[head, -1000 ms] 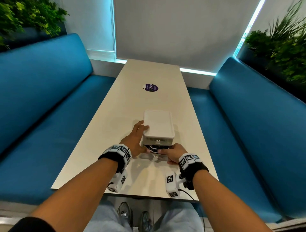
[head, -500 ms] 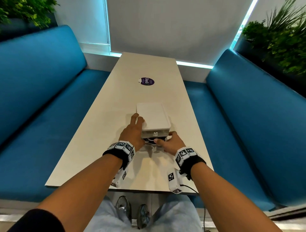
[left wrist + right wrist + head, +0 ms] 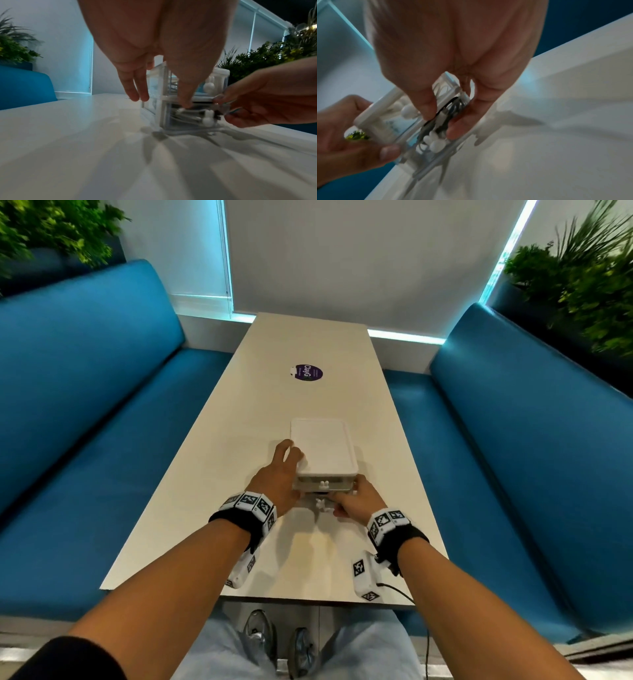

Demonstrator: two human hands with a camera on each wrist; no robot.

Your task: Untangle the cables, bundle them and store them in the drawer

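Note:
A small white two-drawer box (image 3: 323, 450) stands on the table near me. Its lower drawer (image 3: 321, 498) sticks out a little, with black and white bundled cables (image 3: 187, 115) (image 3: 443, 117) inside. My left hand (image 3: 277, 477) holds the box at its left front corner, fingers along the side and thumb on the front. My right hand (image 3: 356, 501) pinches the right end of the lower drawer's front between thumb and fingers. The upper drawer, with a white knob (image 3: 323, 483), is closed.
The long white table (image 3: 308, 559) carries a purple round sticker (image 3: 306, 372) further back. Blue benches (image 3: 85, 440) run along both sides, with plants (image 3: 582, 285) behind them. The table's near edge is just in front of my knees.
The lower drawer has slid further into the box, and less of the cables shows from above. Both hands have stayed on the box and drawer.

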